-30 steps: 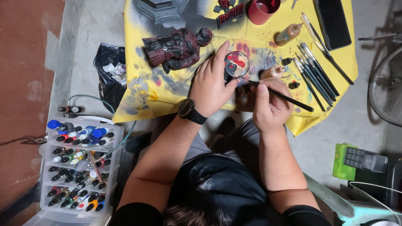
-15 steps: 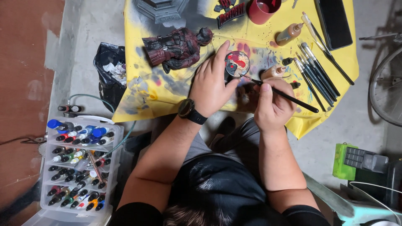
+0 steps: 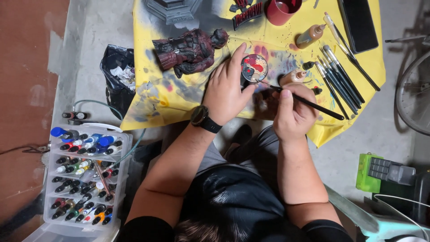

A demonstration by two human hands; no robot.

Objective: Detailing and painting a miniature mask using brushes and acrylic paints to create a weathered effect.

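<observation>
My left hand (image 3: 226,89), with a black watch on its wrist, holds a small round disc (image 3: 254,68) painted red, grey and white, gripping the dark handle under it. My right hand (image 3: 293,112) is shut on a thin black paintbrush (image 3: 311,104) whose tip touches the lower right edge of the disc. Both hands hover over the near edge of a yellow paint-stained cloth (image 3: 156,101). A dark red and black figure (image 3: 190,50) lies on the cloth just left of my left hand.
Several brushes (image 3: 338,74) lie in a row at the right of the cloth, by small dropper bottles (image 3: 310,36), a red cup (image 3: 283,10) and a black phone (image 3: 359,24). A clear rack of paint bottles (image 3: 85,177) stands lower left, a green device (image 3: 385,172) lower right.
The brush tip has shifted slightly along the disc's edge; both hands stay in the same place.
</observation>
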